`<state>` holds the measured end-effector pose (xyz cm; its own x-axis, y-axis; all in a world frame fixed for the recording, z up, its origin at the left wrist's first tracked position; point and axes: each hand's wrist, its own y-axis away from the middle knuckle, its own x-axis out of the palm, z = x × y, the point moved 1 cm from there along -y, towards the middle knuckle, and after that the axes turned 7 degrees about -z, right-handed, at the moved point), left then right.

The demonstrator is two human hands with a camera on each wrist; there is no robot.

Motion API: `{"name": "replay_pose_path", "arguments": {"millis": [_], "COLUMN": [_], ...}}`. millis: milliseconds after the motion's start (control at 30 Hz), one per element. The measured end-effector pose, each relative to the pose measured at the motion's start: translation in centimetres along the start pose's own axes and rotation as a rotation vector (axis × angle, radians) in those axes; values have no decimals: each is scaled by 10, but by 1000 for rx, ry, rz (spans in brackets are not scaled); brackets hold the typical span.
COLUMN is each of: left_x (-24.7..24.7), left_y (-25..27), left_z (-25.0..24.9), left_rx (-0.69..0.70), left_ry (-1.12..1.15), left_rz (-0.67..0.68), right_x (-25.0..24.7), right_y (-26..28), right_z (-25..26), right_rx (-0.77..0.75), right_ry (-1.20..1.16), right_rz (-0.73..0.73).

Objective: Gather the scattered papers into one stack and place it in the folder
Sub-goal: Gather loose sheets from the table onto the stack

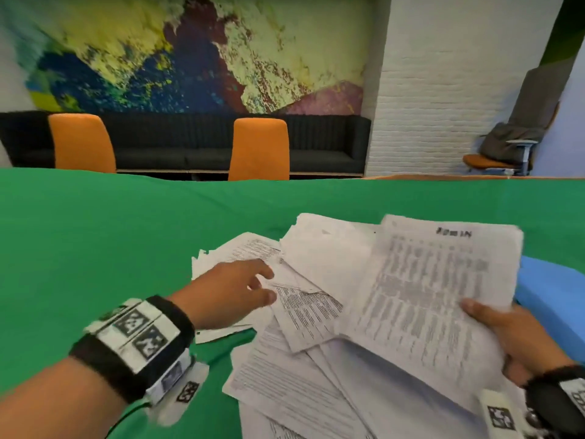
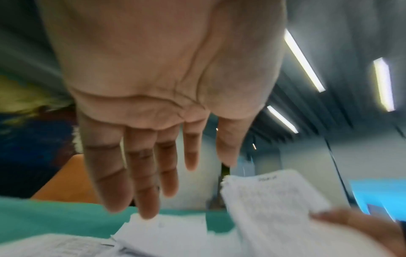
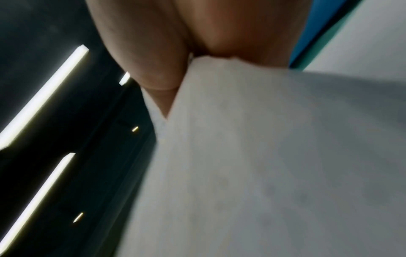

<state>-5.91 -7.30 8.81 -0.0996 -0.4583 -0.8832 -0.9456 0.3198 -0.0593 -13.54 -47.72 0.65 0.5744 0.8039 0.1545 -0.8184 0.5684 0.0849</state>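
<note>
Progress: I judge the task to be in its early part. The right hand (image 1: 512,337) already holds a small bundle of printed sheets (image 1: 437,289), but it is not yet a complete stack.
Left to do: many loose papers (image 1: 304,312) lie overlapping at different angles on the green tabletop (image 1: 95,232); they must join the bundle, and then all goes into the blue folder (image 1: 550,299).
Folder: it lies on the tabletop at the right, partly hidden behind the held bundle. Whether it is open I cannot tell.
Right hand: it grips the bundle at the lower right edge, thumb on top, the other fingers under; the bundle is tilted up above the pile.
Left hand (image 1: 231,289): it holds nothing, the fingers are straight and a little spread, as the left wrist view also shows.
Papers and left hand: the fingertips (image 1: 269,274) are over the left part of the pile, at the sheets there; real contact I cannot confirm.
</note>
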Motion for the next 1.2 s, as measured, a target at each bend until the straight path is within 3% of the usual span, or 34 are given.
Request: {"name": "replay_pose_path", "arguments": {"millis": [133,300,433,600,700,767,900,1067,1200], "left_x": [44,110,159,174,178,179,181,184,149], "left_y": [-67,-131,-156,-181,-188,-190,-192,-191,-177], "left_z": [-19,-39,-54,-73,-75,-76,-76,-86,-92], "left_rx": [90,204,360,540,592,590,461,399,223], "left_ry": [-397,-352,-526,-626,-598,-576,-564,-750,-665], "left_rz": [186,156,203,303,196,141,167,25,-59], "right_x": [-45,-59,-63,-68,-71,-71,-67,-62,-62], "right_y": [1,-5,-9,-14,-17,-15,-13,-15,-14], "right_z": [-33,-47,-47,-48,-47,-42,-36,-36,-38], "right_rx": [115,124,134,136,128,110,141,179,162], "right_ry": [-70,-38,12,76,151,189,172,152,175], "right_rz": [-174,-195,-222,-242,-240,-233,-242,-214,-213]}}
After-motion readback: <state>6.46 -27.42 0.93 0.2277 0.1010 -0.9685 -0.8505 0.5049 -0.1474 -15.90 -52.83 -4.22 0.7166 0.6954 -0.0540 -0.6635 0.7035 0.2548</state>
